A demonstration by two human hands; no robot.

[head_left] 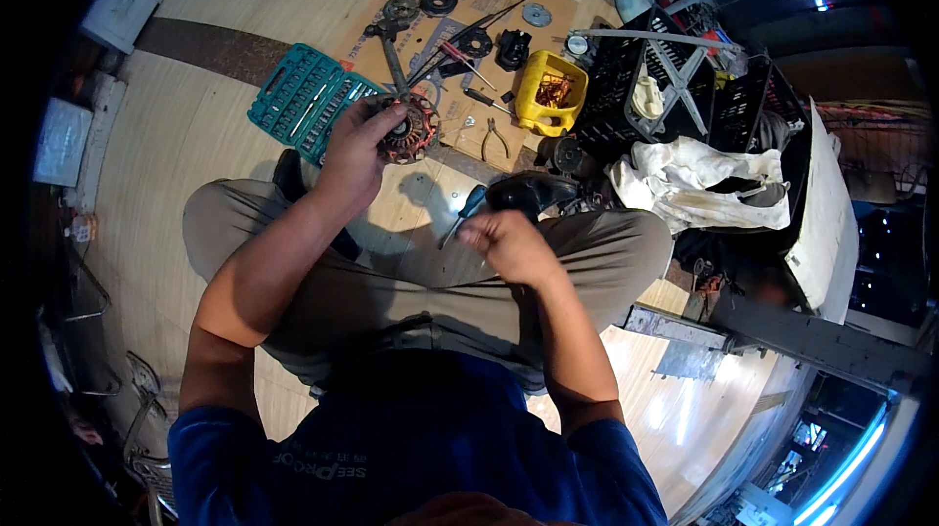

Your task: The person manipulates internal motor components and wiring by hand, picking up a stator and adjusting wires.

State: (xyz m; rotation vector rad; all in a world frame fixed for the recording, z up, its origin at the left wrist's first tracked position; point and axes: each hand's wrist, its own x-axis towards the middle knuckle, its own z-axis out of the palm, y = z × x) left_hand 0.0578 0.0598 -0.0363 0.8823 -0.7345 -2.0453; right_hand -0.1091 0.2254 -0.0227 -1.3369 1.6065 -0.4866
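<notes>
My left hand [360, 150] is closed round a motor stator [415, 127], a round ring with reddish copper windings, held up over the floor in front of me. Close by my lap is my right hand [511, 246], thumb and fingers pinched together; whatever is in them, if anything, is too small to make out. Just past its fingertips a screwdriver with a blue handle [473, 201] appears to lie on the floor. Beyond the left hand a long metal part [389, 52] rests on cardboard, its near end hidden behind the stator.
A green socket set case [305, 101] lies at the left. On the cardboard [364, 32] are pliers [495, 138], a red screwdriver [468, 64] and a black ring [438, 1]. Right of these stand a yellow container [534, 88] with copper-coloured pieces, black crates [602, 101] and white cloth [675, 179].
</notes>
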